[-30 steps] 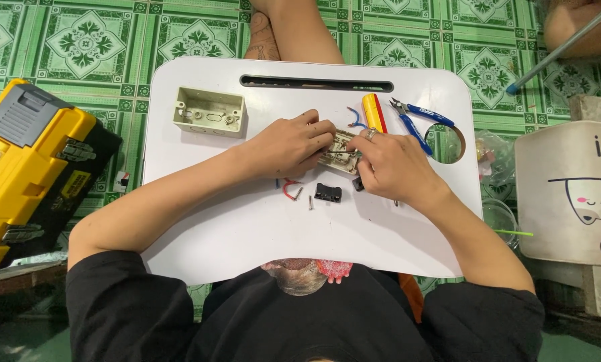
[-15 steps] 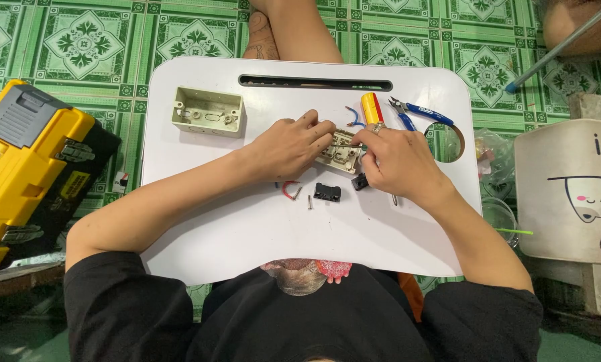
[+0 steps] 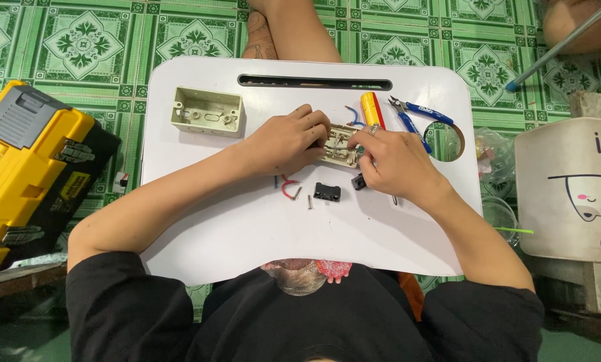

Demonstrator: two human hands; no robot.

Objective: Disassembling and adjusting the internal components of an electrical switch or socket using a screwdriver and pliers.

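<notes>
Both hands, left (image 3: 284,142) and right (image 3: 396,161), clamped together on beige switch module (image 3: 339,146) mid-counter (image 3: 247,228); beige box (image 3: 207,111) at ten o'clock, blue pliers (image 3: 418,117) at two.

Overhead view of a white tabletop (image 3: 247,234) set over a green patterned tile floor (image 3: 79,40). Both hands meet at its centre on a small beige switch module (image 3: 339,145): the left hand (image 3: 284,141) grips its left end, and the right hand (image 3: 394,161) has its fingers (image 3: 364,137) on the right end. Far left lies a beige wall box (image 3: 207,112). Near the hands lie a black clip (image 3: 326,192), a screw (image 3: 309,202) and a red wire (image 3: 286,190). Right of the module are a yellow-and-red screwdriver handle (image 3: 371,110) and blue-handled pliers (image 3: 414,117). A yellow toolbox (image 3: 25,167) sits on the floor at left.
</notes>
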